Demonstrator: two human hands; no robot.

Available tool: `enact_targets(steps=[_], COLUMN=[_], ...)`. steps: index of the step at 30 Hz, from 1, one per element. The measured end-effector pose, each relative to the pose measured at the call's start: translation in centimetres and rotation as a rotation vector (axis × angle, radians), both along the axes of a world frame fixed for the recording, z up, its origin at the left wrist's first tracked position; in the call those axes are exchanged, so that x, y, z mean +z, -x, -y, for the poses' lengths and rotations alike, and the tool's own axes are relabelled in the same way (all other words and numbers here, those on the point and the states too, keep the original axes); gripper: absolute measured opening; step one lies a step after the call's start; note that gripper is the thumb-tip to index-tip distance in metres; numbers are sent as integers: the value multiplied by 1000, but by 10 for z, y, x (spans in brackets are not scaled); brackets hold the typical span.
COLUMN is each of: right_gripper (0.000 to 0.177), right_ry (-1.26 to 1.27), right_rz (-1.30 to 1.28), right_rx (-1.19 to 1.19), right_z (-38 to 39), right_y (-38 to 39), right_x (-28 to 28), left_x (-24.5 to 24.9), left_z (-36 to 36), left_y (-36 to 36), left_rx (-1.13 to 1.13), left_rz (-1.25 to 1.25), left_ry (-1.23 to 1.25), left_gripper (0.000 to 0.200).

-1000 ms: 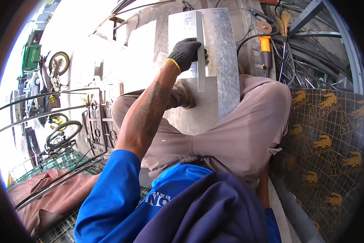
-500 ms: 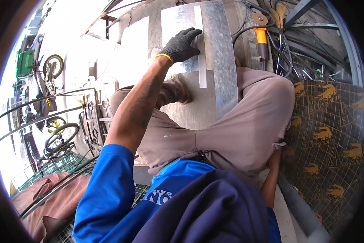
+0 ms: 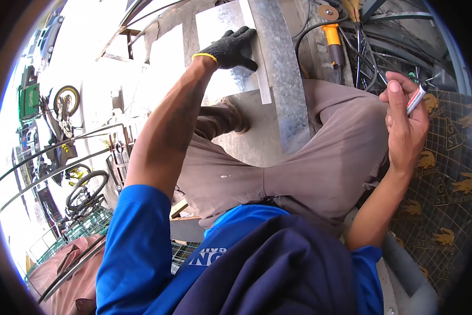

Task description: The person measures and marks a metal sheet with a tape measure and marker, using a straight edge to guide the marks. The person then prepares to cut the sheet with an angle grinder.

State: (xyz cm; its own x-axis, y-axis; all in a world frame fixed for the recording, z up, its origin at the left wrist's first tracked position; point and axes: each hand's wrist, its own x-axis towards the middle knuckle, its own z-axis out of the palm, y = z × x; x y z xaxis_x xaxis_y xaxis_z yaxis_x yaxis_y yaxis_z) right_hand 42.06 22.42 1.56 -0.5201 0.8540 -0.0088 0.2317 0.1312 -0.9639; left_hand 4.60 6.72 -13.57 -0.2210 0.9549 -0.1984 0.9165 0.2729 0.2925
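My left hand (image 3: 230,50), in a dark knit glove with a yellow cuff, lies spread on a shiny sheet of metal (image 3: 292,107). Its fingertips reach the edge of a narrow pale straight strip (image 3: 265,86) lying along the sheet. To the right of my knee, my bare right hand (image 3: 405,128) is raised, closed around a white marker pen (image 3: 416,98) with red lettering. The marker's dark tip points up and to the right.
An angle grinder (image 3: 332,42) with a yellow body lies right of the sheet among cables. Metal bars and a brush (image 3: 353,9) are at upper right. A crocodile-printed board (image 3: 446,194) lies at right. Bicycles (image 3: 86,189) and a railing stand left.
My right hand has come up from beside my hip into view, holding the marker. My left hand stays on the sheet; the view has shifted slightly.
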Motion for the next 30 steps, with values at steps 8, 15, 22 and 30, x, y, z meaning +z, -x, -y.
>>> enact_targets(steps=[8, 15, 22, 30], right_gripper=[27, 30, 30, 16], right_ry=[108, 283, 164, -347], right_rz=[-29, -106, -11, 478], right_rx=[218, 164, 220, 646], right_z=[37, 30, 32, 81], right_y=[62, 61, 64, 79], right_x=[-41, -39, -44, -87], left_x=[6, -3, 16, 12], left_z=[-2, -6, -8, -6], left_y=[-2, 2, -4, -4], left_rx=[27, 47, 18, 18], left_rz=[-11, 0, -7, -13], left_ry=[61, 11, 37, 5], left_gripper=[107, 113, 107, 110])
